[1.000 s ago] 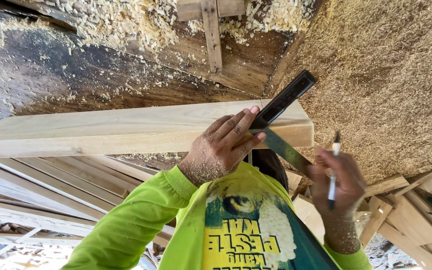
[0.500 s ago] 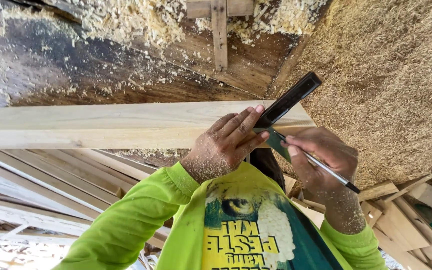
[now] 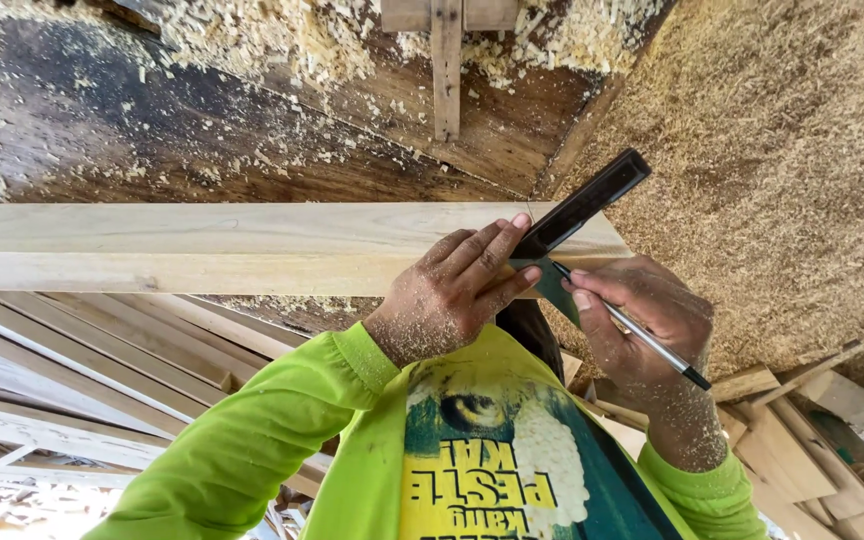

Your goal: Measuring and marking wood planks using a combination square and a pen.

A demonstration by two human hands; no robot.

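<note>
A pale wooden board [image 3: 202,245] lies across the view on a dark workbench. My left hand [image 3: 452,295], dusted with sawdust, presses a try square [image 3: 582,205] with a black stock against the board's right end. My right hand [image 3: 642,320] grips a pen [image 3: 632,328] whose tip touches the board beside the square's blade. Both arms wear bright lime-green sleeves.
Wood shavings [image 3: 282,40] cover the dark workbench [image 3: 102,130] above the board. A thick bed of sawdust [image 3: 782,150] fills the right side. Stacked planks [image 3: 82,370] lie at lower left, and offcuts [image 3: 802,440] are piled at lower right.
My right hand has come from beside my body, pen held upright, over to the board's end, and the pen tip now rests at the square. The left hand has held still.
</note>
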